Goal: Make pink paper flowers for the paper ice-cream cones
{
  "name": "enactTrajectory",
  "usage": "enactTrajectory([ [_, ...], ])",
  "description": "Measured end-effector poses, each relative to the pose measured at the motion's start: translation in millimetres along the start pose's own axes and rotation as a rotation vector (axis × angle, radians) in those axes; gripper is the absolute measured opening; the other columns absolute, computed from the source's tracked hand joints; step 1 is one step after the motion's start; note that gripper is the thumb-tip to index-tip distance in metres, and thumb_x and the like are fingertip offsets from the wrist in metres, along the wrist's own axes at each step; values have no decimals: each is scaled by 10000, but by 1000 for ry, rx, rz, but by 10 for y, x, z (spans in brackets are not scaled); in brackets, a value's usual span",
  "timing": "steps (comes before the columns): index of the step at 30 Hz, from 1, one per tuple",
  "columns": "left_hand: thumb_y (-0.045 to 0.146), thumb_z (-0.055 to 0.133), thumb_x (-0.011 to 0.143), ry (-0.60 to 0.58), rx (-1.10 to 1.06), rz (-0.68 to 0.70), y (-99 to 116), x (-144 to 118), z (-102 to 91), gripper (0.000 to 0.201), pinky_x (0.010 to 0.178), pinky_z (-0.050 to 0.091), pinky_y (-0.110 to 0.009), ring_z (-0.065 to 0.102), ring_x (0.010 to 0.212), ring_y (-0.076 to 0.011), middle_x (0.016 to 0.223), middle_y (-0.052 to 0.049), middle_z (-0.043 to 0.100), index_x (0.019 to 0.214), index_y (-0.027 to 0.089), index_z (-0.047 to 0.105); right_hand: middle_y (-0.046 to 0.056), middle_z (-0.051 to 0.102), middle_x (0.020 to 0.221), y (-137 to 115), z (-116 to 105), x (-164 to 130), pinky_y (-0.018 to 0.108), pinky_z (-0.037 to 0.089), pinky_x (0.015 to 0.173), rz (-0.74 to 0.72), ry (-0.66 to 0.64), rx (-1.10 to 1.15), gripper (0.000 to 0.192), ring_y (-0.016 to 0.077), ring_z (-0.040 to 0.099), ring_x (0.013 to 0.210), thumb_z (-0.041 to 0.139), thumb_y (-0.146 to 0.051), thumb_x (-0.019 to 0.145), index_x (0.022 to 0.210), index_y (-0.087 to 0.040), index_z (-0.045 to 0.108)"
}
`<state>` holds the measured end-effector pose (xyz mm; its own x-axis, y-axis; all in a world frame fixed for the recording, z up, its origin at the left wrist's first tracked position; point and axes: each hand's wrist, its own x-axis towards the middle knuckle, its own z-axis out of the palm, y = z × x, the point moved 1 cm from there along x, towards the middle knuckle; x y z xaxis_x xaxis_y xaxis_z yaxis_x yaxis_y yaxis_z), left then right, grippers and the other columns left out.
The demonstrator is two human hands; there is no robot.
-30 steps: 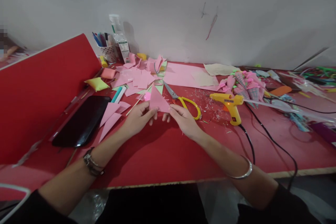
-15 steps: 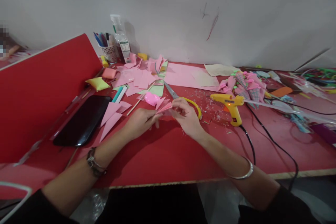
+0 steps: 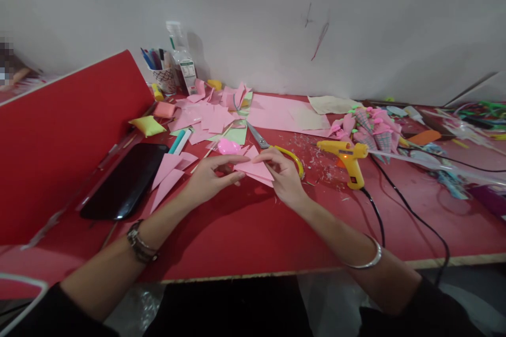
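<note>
A folded pink paper (image 3: 255, 169), triangular in outline, is held up over the red table between my two hands. My left hand (image 3: 211, 178) closes on its left corner, thumb below and index finger reaching along the top edge. On the other side, my right hand (image 3: 285, 175) pinches the paper at the right and top, some fingers curled out of sight. Just behind lie a shiny pink lump (image 3: 229, 146) and scissors with yellow handles (image 3: 297, 158). Cut pink paper pieces (image 3: 168, 176) rest left of my left hand.
A yellow glue gun (image 3: 350, 160) with a lit orange light stands at right, its black cord trailing to the table edge. Small pink cones (image 3: 375, 131) are heaped behind it. A black phone (image 3: 126, 181) lies left, beside a tilted red board (image 3: 71, 142). Pink sheets (image 3: 276, 113) lie by the wall.
The pink paper has turned from nearly edge-on to show its broad face. My left index finger has stretched along its top, and my right fingers have shifted over it.
</note>
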<state>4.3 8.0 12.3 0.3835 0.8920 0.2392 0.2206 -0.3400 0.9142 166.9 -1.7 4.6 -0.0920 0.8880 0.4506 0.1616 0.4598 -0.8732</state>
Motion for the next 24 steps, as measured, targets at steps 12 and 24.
enactTrajectory([
  [12, 272, 557, 689, 138, 20, -27, -28, 24, -40, 166, 575, 471, -212, 592, 555, -114, 558, -5, 670, 659, 153, 669, 27, 544, 858, -15, 12, -14, 301, 421, 759, 81, -184, 112, 214, 140, 518, 838, 423, -130, 650, 814, -196, 545],
  [24, 267, 541, 704, 141, 82, 23, -37, 7, 7, 159, 569, 464, -208, 595, 602, -113, 675, -16, 685, 769, 160, 637, -25, 515, 597, -30, 44, 6, 217, 417, 546, 171, -7, 71, 107, 79, 474, 565, 548, -241, 664, 594, -175, 502],
])
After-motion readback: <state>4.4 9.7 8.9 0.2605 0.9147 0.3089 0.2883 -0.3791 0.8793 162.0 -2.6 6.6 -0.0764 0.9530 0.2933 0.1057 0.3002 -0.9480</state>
